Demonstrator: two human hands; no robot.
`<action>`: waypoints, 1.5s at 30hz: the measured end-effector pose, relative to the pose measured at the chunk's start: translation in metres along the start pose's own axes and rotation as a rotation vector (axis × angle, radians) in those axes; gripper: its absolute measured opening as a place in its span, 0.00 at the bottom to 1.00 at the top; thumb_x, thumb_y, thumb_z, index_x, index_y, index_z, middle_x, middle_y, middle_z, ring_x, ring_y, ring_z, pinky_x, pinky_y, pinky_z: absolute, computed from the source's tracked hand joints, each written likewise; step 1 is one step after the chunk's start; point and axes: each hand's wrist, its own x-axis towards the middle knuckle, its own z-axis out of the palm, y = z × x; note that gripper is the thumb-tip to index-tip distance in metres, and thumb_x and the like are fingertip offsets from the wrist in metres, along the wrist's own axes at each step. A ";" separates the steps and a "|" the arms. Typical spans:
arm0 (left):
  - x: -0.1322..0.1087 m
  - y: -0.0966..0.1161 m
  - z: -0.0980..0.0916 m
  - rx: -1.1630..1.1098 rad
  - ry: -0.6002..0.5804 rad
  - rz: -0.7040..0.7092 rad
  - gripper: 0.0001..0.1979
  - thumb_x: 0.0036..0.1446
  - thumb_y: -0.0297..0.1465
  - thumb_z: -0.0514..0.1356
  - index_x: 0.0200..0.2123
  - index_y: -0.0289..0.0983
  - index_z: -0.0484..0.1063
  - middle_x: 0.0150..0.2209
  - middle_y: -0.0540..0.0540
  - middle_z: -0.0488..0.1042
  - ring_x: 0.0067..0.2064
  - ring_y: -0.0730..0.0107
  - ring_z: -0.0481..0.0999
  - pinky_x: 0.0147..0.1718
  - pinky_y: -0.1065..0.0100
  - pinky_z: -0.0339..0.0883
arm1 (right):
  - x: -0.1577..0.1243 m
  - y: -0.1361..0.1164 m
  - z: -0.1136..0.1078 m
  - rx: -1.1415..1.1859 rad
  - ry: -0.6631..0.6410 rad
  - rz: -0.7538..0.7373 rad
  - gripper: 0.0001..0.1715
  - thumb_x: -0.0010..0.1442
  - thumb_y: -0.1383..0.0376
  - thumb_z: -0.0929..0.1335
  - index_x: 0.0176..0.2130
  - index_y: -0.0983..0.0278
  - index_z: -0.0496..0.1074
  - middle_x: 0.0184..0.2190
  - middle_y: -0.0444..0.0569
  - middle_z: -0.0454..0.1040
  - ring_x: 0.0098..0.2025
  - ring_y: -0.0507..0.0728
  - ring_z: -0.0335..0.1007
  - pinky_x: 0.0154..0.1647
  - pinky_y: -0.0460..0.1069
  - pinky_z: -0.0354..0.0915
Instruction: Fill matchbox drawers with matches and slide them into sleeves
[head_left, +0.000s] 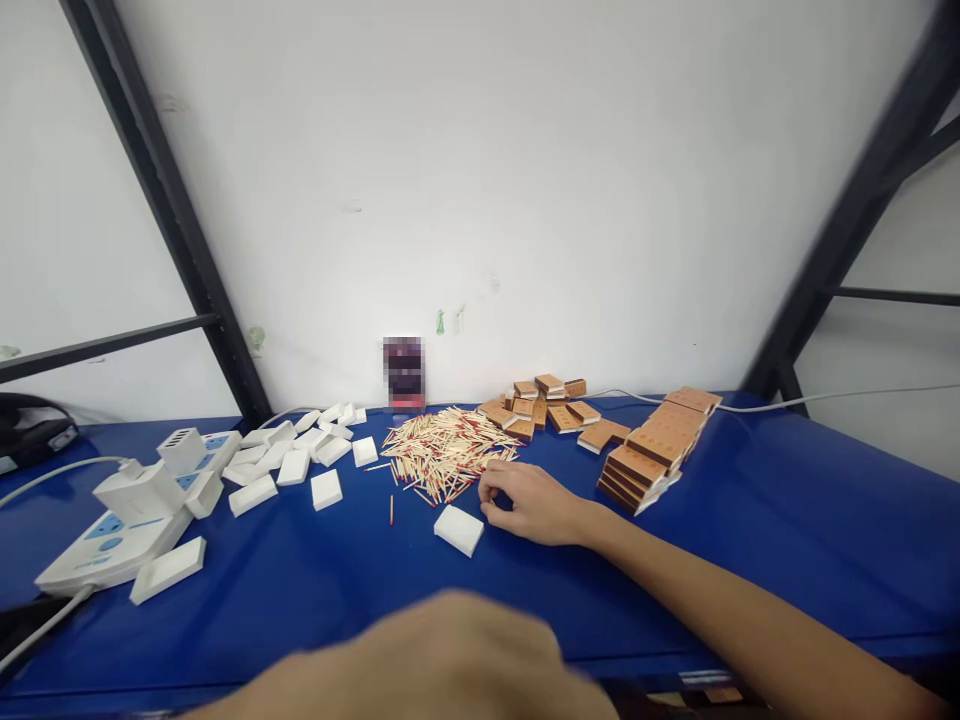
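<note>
My right hand [529, 500] reaches across the blue table [315, 580] and rests at the near edge of a pile of red-tipped matches [446, 450]. Its fingers are curled together, pinching at the pile; what they hold is too small to make out. A white inner matchbox tray [459, 529] lies just left of that hand. My left hand [442, 660] is close to the camera at the bottom, blurred, its fingers hidden. One loose match [391, 509] lies apart from the pile.
Several white trays [292, 455] lie scattered at the left beside a white power strip [124, 520] with plugs and cable. Brown matchbox sleeves [544, 400] sit behind the pile, and stacked ones [652, 450] stand at the right. Black rack posts frame both sides.
</note>
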 end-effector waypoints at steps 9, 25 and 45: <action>-0.009 -0.133 0.032 0.228 -0.108 -0.306 0.13 0.62 0.25 0.48 0.44 0.36 0.70 0.34 0.45 0.73 0.34 0.68 0.72 0.33 0.68 0.63 | 0.003 0.006 -0.002 0.058 0.002 0.018 0.13 0.52 0.75 0.63 0.38 0.63 0.68 0.31 0.43 0.71 0.31 0.51 0.64 0.33 0.45 0.57; -0.031 -0.141 0.033 -0.064 -0.063 -0.368 0.11 0.65 0.26 0.44 0.41 0.36 0.65 0.38 0.44 0.70 0.38 0.68 0.68 0.39 0.67 0.61 | 0.005 0.019 -0.009 0.088 0.025 -0.030 0.13 0.61 0.75 0.61 0.41 0.64 0.71 0.38 0.50 0.75 0.41 0.55 0.70 0.44 0.51 0.64; -0.021 -0.119 0.044 0.048 -0.321 -0.437 0.11 0.57 0.31 0.55 0.43 0.40 0.73 0.25 0.52 0.72 0.25 0.71 0.69 0.28 0.70 0.55 | -0.001 0.018 -0.010 0.092 -0.122 -0.046 0.21 0.54 0.80 0.60 0.39 0.62 0.73 0.36 0.47 0.70 0.36 0.53 0.66 0.39 0.48 0.61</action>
